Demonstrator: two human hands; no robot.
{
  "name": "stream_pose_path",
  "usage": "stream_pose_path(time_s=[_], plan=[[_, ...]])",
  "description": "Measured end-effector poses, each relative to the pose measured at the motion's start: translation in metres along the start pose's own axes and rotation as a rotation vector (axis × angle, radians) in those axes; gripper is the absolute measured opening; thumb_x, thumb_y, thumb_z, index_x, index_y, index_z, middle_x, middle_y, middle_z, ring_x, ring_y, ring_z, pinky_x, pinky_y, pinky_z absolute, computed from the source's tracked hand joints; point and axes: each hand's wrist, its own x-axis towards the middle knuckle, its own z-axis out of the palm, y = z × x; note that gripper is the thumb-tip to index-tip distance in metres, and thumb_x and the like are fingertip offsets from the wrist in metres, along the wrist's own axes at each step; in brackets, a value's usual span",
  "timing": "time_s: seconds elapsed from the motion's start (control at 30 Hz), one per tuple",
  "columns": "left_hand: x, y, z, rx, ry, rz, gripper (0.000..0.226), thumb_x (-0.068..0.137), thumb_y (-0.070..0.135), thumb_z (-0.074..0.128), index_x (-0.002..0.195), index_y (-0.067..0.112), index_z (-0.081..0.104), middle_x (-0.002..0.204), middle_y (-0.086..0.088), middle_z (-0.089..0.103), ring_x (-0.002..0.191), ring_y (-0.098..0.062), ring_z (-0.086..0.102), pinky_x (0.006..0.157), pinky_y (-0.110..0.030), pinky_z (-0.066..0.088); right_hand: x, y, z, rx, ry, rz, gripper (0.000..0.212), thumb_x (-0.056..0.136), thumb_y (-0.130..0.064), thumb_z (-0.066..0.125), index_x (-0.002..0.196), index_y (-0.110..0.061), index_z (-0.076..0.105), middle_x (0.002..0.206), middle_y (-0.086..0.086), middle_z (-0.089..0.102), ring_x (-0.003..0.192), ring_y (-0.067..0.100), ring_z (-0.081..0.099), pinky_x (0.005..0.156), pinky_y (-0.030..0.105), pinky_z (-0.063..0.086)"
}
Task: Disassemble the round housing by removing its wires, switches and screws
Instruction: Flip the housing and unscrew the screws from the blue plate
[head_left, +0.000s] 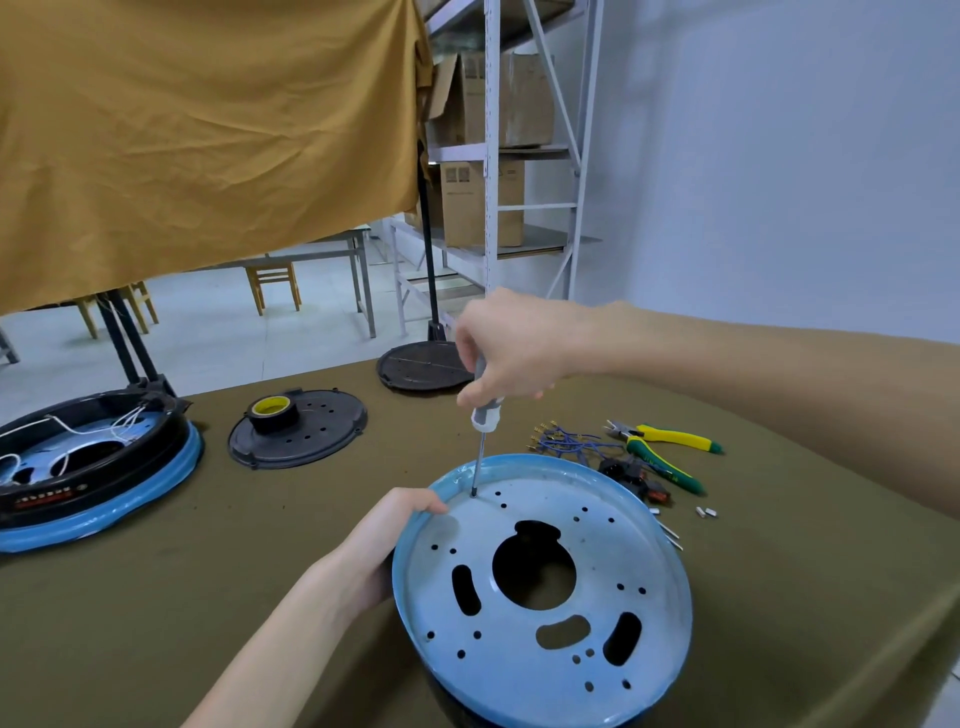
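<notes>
The right hand (511, 353) is gripping a grey-handled screwdriver (483, 410) in a screw while the left hand (387, 540) is clutching the round blue-rimmed metal housing (540, 587), so turning probably comes next.

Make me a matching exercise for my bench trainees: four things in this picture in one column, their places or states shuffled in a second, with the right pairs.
Things:
1. screwdriver
2. roll of yellow tape
3. yellow-handled pliers
4. blue wires

Places or states:
A. on the black perforated cover
B. loose on the table beyond the round housing
C. gripped by the right hand, tip at a hole near the rim
D. farthest right on the table

Pairs: 1-C, 2-A, 3-D, 4-B
</notes>
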Motion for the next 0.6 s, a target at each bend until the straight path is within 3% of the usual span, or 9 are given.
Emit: stream_pose_path(time_s=[0.07,0.17,0.27,0.37,0.4,0.5,0.6], plan=[[-0.004,0.000,-0.001,0.038,-0.058,0.002,0.027,0.087,0.019,0.060,0.106,0.004,0.072,0.092,-0.016,0.074,0.069,-0.029,0.070,0.061,-0.030,0.057,-0.007,0.011,-0.004,0.065,0.109,0.024,0.033,0.083,-0.039,0.076,0.080,-0.007,0.074,0.056,0.009,0.070,0.044,0.016,0.064,0.043,0.021,0.043],[0.000,-0.001,-0.004,0.045,-0.063,0.010,0.023,0.083,0.021,0.062,0.097,0.007,0.075,0.088,-0.015,0.076,0.067,-0.029,0.070,0.061,-0.031,0.058,-0.023,0.041,-0.007,0.305,0.322,0.109,0.028,0.083,-0.043,0.078,0.071,-0.017,0.079,0.056,0.006,0.070,0.039,0.008,0.058,0.045,0.021,0.047],[0.007,-0.003,-0.007,0.009,-0.045,0.013,0.021,0.081,0.022,0.065,0.091,0.009,0.078,0.091,-0.017,0.076,0.071,-0.030,0.071,0.064,-0.033,0.058,-0.049,0.076,0.017,0.866,0.448,0.311,0.019,0.086,-0.033,0.080,0.080,-0.015,0.081,0.064,0.008,0.071,0.051,0.009,0.062,0.050,0.016,0.051],[0.008,-0.004,-0.008,0.025,-0.043,0.011,0.023,0.076,0.023,0.068,0.088,0.009,0.080,0.095,-0.018,0.077,0.074,-0.032,0.072,0.064,-0.034,0.060,-0.075,0.101,0.063,1.619,0.346,0.539,0.018,0.088,-0.012,0.076,0.100,0.002,0.073,0.092,0.016,0.075,0.071,0.019,0.074,0.063,0.024,0.061],[0.010,-0.004,-0.009,0.027,-0.053,0.006,0.027,0.072,0.024,0.069,0.091,0.009,0.081,0.098,-0.019,0.077,0.076,-0.034,0.072,0.067,-0.036,0.060,-0.083,0.108,0.080,1.763,0.334,0.599,0.020,0.090,-0.008,0.072,0.104,0.006,0.070,0.094,0.020,0.075,0.071,0.022,0.075,0.062,0.026,0.062],[0.017,-0.007,-0.016,0.028,-0.070,-0.022,0.039,0.061,0.024,0.073,0.096,0.007,0.082,0.103,-0.021,0.078,0.080,-0.036,0.075,0.068,-0.039,0.061,-0.099,0.122,0.127,1.774,0.388,0.741,0.019,0.097,-0.015,0.066,0.107,0.001,0.070,0.092,0.019,0.075,0.059,0.016,0.066,0.051,0.025,0.055],[0.027,-0.005,-0.017,0.039,-0.035,-0.075,0.037,0.065,0.020,0.073,0.097,0.003,0.081,0.096,-0.018,0.079,0.076,-0.033,0.076,0.064,-0.035,0.060,-0.109,0.123,0.162,1.612,0.458,0.787,0.019,0.099,-0.015,0.062,0.108,-0.002,0.073,0.096,0.016,0.069,0.062,0.018,0.055,0.057,0.028,0.046]])
